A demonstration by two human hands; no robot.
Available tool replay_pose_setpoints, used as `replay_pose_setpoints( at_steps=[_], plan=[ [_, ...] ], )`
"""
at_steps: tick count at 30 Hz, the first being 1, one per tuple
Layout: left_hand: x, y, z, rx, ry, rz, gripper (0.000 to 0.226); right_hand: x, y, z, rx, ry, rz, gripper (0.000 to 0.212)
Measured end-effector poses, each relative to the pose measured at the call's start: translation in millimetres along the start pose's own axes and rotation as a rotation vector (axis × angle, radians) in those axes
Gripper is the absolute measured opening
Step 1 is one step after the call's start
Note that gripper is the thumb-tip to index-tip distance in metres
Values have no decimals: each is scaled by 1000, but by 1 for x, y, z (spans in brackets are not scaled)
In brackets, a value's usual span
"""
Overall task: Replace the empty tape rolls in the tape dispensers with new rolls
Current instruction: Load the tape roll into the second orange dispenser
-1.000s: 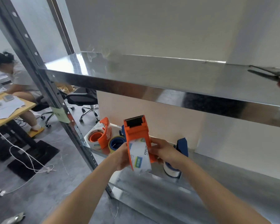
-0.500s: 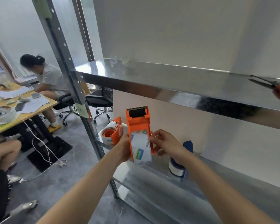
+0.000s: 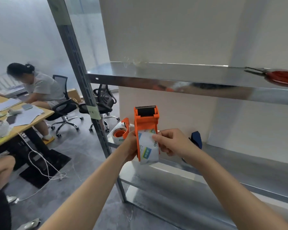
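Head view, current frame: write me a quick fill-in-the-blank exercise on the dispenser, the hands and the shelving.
1. The left hand grips a dispenser coloured ____.
2. Its serrated cutter points ____.
3. The right hand pinches the tape roll seated in that ____.
4. Red-handled scissors lie on the ____ shelf.
Missing words: orange; up; dispenser; upper.
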State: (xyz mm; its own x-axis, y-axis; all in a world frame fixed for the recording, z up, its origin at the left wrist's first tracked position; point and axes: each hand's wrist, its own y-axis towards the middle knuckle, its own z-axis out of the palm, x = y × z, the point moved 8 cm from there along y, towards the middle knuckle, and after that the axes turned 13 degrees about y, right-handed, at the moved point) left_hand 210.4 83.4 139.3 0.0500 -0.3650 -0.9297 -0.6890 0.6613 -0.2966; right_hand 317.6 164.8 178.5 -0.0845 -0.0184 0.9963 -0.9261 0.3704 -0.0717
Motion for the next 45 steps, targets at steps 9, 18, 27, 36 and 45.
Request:
replay_pose_setpoints(
  at_steps=[9, 18, 27, 36, 45],
  plan=[
    [-20, -35, 29, 59, 79, 49, 25, -10, -31, -9, -220, 346, 169, 32],
    [-31, -48, 46, 15, 72, 93, 33, 5, -72, -20, 36, 214, 101, 45],
    [-42, -59, 44, -3, 66, 177, 18, 27, -76, -18, -156, 268, 114, 40],
    [-48, -66, 34, -67, -26, 214, 24, 37, -95, -32, -123, 102, -150, 21],
    [-47, -64, 44, -38, -6, 208, 16, 67, -88, -17, -135, -227, -389, 20]
  ],
)
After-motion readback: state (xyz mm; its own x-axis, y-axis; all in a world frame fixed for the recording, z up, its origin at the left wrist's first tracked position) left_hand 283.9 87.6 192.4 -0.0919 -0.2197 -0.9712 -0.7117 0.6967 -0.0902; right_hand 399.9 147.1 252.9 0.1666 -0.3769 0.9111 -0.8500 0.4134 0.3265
